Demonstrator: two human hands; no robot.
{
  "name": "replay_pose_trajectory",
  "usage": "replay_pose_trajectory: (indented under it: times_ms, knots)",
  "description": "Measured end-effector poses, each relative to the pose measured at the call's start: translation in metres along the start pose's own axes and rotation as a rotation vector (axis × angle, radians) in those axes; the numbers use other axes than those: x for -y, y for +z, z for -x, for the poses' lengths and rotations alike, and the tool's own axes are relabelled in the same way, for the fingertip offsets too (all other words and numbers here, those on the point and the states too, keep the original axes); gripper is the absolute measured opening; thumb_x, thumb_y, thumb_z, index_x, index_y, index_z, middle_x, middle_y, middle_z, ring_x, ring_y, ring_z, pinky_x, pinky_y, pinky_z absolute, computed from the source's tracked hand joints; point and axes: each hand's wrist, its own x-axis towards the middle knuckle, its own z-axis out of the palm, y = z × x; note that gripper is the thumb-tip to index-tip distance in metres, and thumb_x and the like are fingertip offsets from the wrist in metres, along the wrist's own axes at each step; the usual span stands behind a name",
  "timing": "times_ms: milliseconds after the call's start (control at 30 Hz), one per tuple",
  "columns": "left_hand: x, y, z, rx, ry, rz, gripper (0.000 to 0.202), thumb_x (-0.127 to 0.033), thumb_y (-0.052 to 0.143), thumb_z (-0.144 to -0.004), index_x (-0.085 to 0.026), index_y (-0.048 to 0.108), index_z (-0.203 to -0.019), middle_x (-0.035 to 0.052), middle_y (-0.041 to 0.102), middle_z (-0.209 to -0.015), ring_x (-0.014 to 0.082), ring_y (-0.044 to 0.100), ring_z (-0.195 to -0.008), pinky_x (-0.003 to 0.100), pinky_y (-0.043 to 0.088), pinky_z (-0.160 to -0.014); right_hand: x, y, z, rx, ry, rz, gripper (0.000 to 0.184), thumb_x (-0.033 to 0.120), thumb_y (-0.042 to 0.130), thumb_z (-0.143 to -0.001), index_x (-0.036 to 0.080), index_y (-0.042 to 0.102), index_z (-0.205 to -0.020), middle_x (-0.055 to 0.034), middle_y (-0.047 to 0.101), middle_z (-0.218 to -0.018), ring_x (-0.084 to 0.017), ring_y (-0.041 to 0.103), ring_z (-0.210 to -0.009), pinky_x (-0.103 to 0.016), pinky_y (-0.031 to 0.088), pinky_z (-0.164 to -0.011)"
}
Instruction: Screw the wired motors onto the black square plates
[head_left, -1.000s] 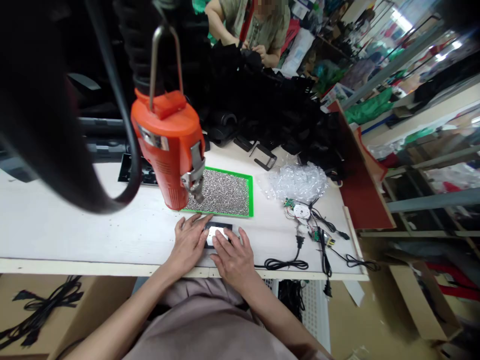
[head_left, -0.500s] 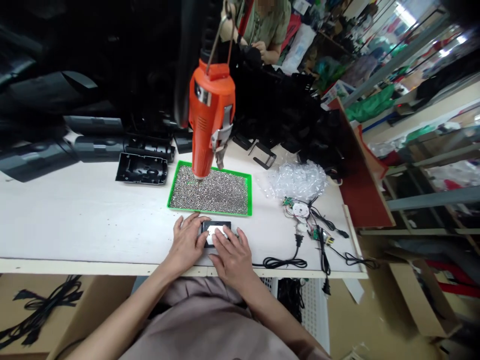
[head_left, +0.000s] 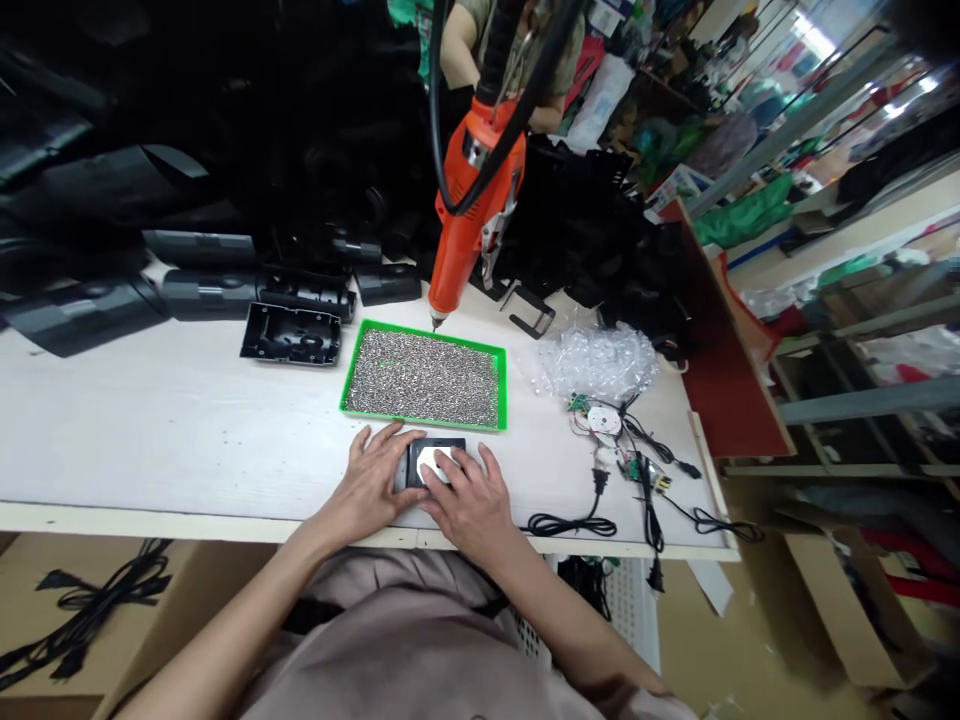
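Observation:
A small black plastic housing [head_left: 435, 463] with a white insert lies on the white workbench [head_left: 150, 430] near its front edge. My left hand [head_left: 371, 485] grips its left side, and my right hand [head_left: 472, 505] presses on its right side, fingers over the white insert. Just beyond my hands is a green tray [head_left: 420, 421] full of small metal screws. An orange electric screwdriver [head_left: 466, 235] hangs from a cable, its bit tip just past the tray's far corner and clear of my hands.
An open black plastic casing [head_left: 291, 334] lies left of the tray. Black moulded parts [head_left: 210, 295] are heaped along the bench's far side. To the right lie bubble wrap [head_left: 600, 362] and a wired circuit with a power cord [head_left: 607, 425]. A co-worker [head_left: 510, 60] stands beyond.
The orange screwdriver has swung up and away, from over the tray to past its far corner. My hands remain on the housing, which has turned slightly.

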Motion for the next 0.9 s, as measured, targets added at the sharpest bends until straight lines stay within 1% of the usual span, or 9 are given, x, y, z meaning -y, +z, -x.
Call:
replay_pose_trajectory:
  times_ms: [200, 333, 433, 533, 600, 667, 767, 833, 900]
  knots:
    - [0.002, -0.002, 0.0, 0.015, 0.014, 0.014, 0.064, -0.042, 0.061, -0.083, -0.024, 0.038, -0.14, 0.0118, 0.052, -0.141, 0.0316, 0.032, -0.14, 0.059, 0.01, -0.115, 0.006, 0.003, 0.009, 0.021, 0.05, -0.033, 0.043, 0.04, 0.055, -0.093, 0.019, 0.055, -0.13, -0.0102, 0.064, -0.127, -0.027, 0.051, -0.12, -0.054, 0.025, -0.112]
    - [-0.002, 0.0, -0.003, -0.02, -0.025, 0.011, 0.047, -0.045, 0.046, -0.092, -0.025, 0.045, -0.135, 0.0094, 0.056, -0.137, 0.0287, 0.037, -0.138, 0.057, 0.013, -0.115, 0.001, 0.002, 0.006, 0.015, 0.094, -0.145, 0.039, 0.04, 0.05, -0.095, 0.021, 0.058, -0.128, -0.0077, 0.066, -0.127, -0.027, 0.052, -0.123, -0.052, 0.027, -0.112]
    - [-0.006, 0.005, -0.006, -0.106, -0.089, -0.033, 0.039, -0.042, 0.044, -0.092, -0.022, 0.052, -0.124, 0.011, 0.061, -0.129, 0.0299, 0.041, -0.134, 0.057, 0.015, -0.113, -0.022, -0.023, 0.006, -0.039, 0.248, -0.383, 0.033, 0.03, 0.039, -0.099, 0.021, 0.065, -0.118, -0.0072, 0.072, -0.113, -0.02, 0.062, -0.11, -0.04, 0.045, -0.099]
    - [-0.007, 0.009, -0.008, -0.135, -0.079, -0.046, 0.04, -0.043, 0.044, -0.091, -0.021, 0.052, -0.123, 0.0127, 0.061, -0.129, 0.0312, 0.042, -0.133, 0.058, 0.017, -0.112, -0.037, -0.06, 0.02, -0.184, 0.515, -0.528, 0.025, 0.028, 0.048, -0.096, 0.021, 0.072, -0.095, -0.0057, 0.075, -0.087, -0.018, 0.066, -0.083, -0.032, 0.053, -0.076]
    - [-0.006, 0.01, -0.008, -0.148, -0.069, -0.046, 0.041, -0.045, 0.043, -0.091, -0.022, 0.052, -0.123, 0.0126, 0.061, -0.128, 0.0315, 0.043, -0.132, 0.058, 0.017, -0.111, -0.032, -0.076, 0.033, -0.09, 0.504, -0.56, 0.019, 0.027, 0.056, -0.093, 0.022, 0.073, -0.086, -0.0034, 0.074, -0.079, -0.017, 0.064, -0.074, -0.03, 0.051, -0.071]
    - [-0.005, 0.01, -0.009, -0.161, -0.063, -0.048, 0.041, -0.046, 0.042, -0.091, -0.022, 0.053, -0.122, 0.0126, 0.062, -0.127, 0.0315, 0.044, -0.132, 0.058, 0.018, -0.111, -0.016, -0.078, 0.043, 0.124, 0.438, -0.538, 0.02, 0.027, 0.055, -0.093, 0.022, 0.073, -0.086, -0.0029, 0.075, -0.08, -0.017, 0.065, -0.074, -0.03, 0.049, -0.072]
    - [-0.005, 0.01, -0.009, -0.173, -0.059, -0.057, 0.042, -0.047, 0.042, -0.09, -0.021, 0.054, -0.122, 0.0131, 0.062, -0.127, 0.032, 0.044, -0.132, 0.058, 0.019, -0.11, 0.012, -0.059, 0.043, 0.319, 0.588, -0.331, 0.025, 0.039, 0.056, -0.093, 0.021, 0.073, -0.093, -0.0063, 0.075, -0.082, -0.021, 0.068, -0.078, -0.031, 0.048, -0.071]
    - [-0.005, 0.011, -0.009, -0.17, -0.06, -0.063, 0.044, -0.047, 0.042, -0.09, -0.02, 0.054, -0.123, 0.0137, 0.062, -0.127, 0.0324, 0.044, -0.132, 0.058, 0.019, -0.11, 0.023, -0.041, 0.033, 0.389, 0.741, -0.182, 0.039, 0.053, 0.059, -0.087, 0.018, 0.073, -0.097, -0.0107, 0.074, -0.084, -0.026, 0.069, -0.081, -0.033, 0.048, -0.069]
    - [-0.004, 0.011, -0.01, -0.165, -0.058, -0.066, 0.044, -0.047, 0.041, -0.09, -0.02, 0.054, -0.123, 0.014, 0.062, -0.128, 0.0321, 0.044, -0.132, 0.057, 0.019, -0.11, 0.027, -0.03, 0.021, 0.446, 0.814, -0.101, 0.047, 0.059, 0.06, -0.084, 0.015, 0.072, -0.097, -0.0138, 0.074, -0.086, -0.029, 0.069, -0.082, -0.034, 0.049, -0.068]
